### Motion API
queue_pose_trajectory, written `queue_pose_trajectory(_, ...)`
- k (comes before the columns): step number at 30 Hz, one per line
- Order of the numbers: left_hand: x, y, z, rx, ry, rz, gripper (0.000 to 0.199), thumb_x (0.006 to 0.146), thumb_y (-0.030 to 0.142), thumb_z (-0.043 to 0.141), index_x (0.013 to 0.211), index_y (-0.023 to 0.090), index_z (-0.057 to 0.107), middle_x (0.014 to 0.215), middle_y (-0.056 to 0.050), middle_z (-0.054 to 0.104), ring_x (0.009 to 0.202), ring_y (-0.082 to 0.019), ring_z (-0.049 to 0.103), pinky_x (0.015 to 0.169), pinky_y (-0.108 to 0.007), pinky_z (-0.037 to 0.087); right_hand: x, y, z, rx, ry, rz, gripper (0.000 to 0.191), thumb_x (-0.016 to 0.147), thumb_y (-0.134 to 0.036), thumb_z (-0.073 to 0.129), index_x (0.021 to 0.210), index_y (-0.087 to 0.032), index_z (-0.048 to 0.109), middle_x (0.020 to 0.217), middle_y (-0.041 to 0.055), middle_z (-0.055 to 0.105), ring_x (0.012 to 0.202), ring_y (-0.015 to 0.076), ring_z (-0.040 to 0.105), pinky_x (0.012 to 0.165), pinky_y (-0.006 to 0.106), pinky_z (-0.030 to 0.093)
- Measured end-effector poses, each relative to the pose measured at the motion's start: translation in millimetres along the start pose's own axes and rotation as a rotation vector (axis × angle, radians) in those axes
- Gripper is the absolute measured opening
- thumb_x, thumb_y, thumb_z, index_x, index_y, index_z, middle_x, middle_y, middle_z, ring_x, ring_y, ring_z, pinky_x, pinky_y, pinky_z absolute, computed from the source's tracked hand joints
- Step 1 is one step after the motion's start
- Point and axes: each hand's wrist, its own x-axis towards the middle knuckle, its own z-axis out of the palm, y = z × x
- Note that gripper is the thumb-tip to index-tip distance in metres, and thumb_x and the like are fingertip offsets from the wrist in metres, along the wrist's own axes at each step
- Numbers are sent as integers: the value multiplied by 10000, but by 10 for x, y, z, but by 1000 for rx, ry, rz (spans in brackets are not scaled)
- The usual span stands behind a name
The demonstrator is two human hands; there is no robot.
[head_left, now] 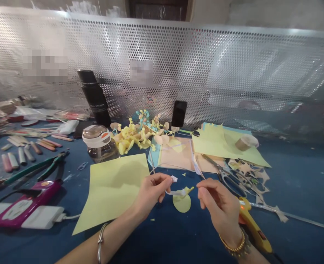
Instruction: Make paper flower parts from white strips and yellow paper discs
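My left hand [155, 189] is closed in a pinch on a thin white strip [175, 192], whose end pokes out above the thumb. The strip runs right toward a small yellow paper piece [188, 190] over a round yellow paper disc [181, 203]. To the right of the disc, my right hand [218, 205] has its fingertips curled together near the thumb. Anything between those fingertips is too small to make out. A large yellow sheet [115, 187] lies beside my left hand.
Scissors [228, 179] and paper offcuts [250, 176] lie behind my right hand, a yellow glue gun [254, 227] beside it. Farther back are yellow paper flowers [131, 135], a jar [100, 145], a black bottle [94, 97] and a phone [179, 113]. Pliers [52, 165] and a purple power strip [27, 205] lie left.
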Motion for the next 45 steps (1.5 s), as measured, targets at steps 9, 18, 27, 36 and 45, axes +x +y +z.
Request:
queue_pose_trajectory(9,93,30,-82,-224,-17,-163,349,766,385,697,583,140,530,468,79,412,347,-2,204,366,-178,125,37,21,1,-2,-7,80,127,903,-207,550,1018,-241,590,742,-4,568,567,115,535,493,237,446)
queue_pose_trajectory(18,96,91,-166,-451,-168,-278,425,712,403,731,537,148,440,441,102,339,326,19,119,333,-132,139,57,22,-17,-47,-80,25,283,860,-118,536,1104,-260,556,844,18,558,621,131,540,510,257,453)
queue_pose_trajectory(27,116,104,-273,-805,-251,-323,229,687,234,771,659,121,574,509,108,381,350,33,39,289,-55,158,83,-32,16,-91,-201,83,472,738,-53,527,1158,-267,500,972,24,533,605,107,518,522,256,447)
queue_pose_trajectory(36,110,79,-367,-897,-467,-292,172,704,195,756,667,122,604,488,107,393,300,55,59,297,-52,223,107,-13,18,-165,-321,144,477,723,-51,523,1146,-270,489,967,13,547,589,102,511,511,248,441)
queue_pose_trajectory(45,105,60,-307,-845,-504,-279,160,766,212,726,704,114,615,515,98,408,319,35,108,299,-45,244,176,35,29,-196,-371,196,304,790,-141,572,1076,-236,532,894,12,578,642,117,575,555,242,507)
